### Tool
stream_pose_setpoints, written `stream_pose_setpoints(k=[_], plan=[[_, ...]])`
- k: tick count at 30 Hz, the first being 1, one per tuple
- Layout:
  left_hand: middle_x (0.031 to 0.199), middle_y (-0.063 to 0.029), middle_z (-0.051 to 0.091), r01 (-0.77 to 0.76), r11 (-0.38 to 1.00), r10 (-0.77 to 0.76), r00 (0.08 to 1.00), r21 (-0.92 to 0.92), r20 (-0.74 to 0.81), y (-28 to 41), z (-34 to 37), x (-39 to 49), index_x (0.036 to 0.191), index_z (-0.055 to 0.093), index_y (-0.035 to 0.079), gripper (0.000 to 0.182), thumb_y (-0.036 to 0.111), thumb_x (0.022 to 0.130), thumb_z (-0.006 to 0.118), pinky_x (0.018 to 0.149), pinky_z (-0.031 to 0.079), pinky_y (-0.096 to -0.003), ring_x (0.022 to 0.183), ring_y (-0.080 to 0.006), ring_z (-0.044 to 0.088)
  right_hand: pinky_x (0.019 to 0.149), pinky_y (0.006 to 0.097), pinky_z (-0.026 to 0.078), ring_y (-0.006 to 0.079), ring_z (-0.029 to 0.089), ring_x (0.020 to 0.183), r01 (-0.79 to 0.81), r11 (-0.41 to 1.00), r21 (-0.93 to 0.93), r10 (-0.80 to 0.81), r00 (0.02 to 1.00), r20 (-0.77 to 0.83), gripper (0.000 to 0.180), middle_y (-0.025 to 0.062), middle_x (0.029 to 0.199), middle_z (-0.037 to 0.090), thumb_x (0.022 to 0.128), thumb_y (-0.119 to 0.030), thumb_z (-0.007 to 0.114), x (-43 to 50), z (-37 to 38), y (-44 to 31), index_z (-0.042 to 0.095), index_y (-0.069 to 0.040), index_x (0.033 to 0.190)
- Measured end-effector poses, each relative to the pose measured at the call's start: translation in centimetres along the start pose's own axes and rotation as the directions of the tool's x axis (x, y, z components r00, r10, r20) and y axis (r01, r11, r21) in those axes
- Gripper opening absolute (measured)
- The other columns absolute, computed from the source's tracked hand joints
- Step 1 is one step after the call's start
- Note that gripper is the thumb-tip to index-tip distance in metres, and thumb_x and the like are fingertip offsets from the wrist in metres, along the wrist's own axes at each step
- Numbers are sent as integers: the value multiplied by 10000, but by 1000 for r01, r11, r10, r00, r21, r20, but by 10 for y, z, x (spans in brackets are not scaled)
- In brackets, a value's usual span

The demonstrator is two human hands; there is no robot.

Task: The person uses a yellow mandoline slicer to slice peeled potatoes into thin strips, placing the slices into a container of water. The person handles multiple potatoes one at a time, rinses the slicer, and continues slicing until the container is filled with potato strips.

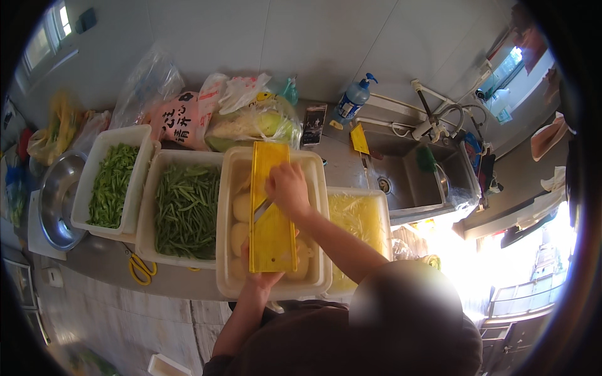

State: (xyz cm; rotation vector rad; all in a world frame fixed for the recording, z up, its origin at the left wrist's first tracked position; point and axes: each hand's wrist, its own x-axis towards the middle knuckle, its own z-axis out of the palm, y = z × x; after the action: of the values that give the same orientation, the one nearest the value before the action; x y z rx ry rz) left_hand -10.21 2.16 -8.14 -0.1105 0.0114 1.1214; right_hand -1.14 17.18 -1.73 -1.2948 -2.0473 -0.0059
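Note:
A yellow mandoline slicer (pixel 274 235) with a slanted metal blade lies lengthwise over a white plastic tub (pixel 321 235). My left hand (pixel 265 277) grips its near end from below, thumb along the left edge. On the upper half of the slicer, just above the blade, rests my right hand (pixel 289 190) with its fingers curled down. Whatever may be under those fingers is hidden. Several pale, peeled potatoes (pixel 241 207) sit in the tub beneath the slicer, partly covered by it. To the right, a second tub holds pale yellow shreds (pixel 355 216) in what looks like liquid.
Left of me stand a tub of green beans (pixel 188 211), a tub of sliced green vegetable (pixel 114 183) and a steel bowl (pixel 59 202). Yellow-handled scissors (pixel 141 269) lie near the counter edge. Bagged vegetables (pixel 254 124) line the wall. A steel sink (pixel 400 174) and pump bottle (pixel 352 98) are right.

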Motion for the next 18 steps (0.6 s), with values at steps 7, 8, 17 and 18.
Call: stream_pose_setpoints(k=[7,8,17,18], plan=[[1370,-234,431,1,998,-2,1000,-69,-9,-4,-1,8,1442,355,122,800,658,854,440,834,473,-550,1096,-403,536,652,434,460,323,510,752,12,999,-41,-18,990,-143,122,107,739,524,706,-57,647,-3,12,7,527,-57,683],[1376,-226,429,51,999,-51,997,0,62,-5,2,8,1440,358,127,792,654,856,442,835,473,-551,1097,-396,537,655,438,458,327,510,756,10,998,-54,-18,989,-149,119,109,743,527,710,-58,642,9,15,19,526,-56,686],[1403,-163,428,2,995,7,996,-100,85,-3,-19,-2,1444,354,164,774,657,854,441,865,438,-561,1176,-406,485,701,439,464,328,520,779,28,999,39,-29,999,19,85,124,769,543,724,-71,629,-30,-4,-13,545,-59,726],[1400,-149,432,32,999,-28,996,-44,79,-4,-14,1,1438,362,170,770,659,849,446,867,436,-561,1179,-401,481,698,442,461,331,516,776,6,1000,-9,-7,999,-53,91,126,770,543,728,-72,627,-2,13,12,537,-58,720]])
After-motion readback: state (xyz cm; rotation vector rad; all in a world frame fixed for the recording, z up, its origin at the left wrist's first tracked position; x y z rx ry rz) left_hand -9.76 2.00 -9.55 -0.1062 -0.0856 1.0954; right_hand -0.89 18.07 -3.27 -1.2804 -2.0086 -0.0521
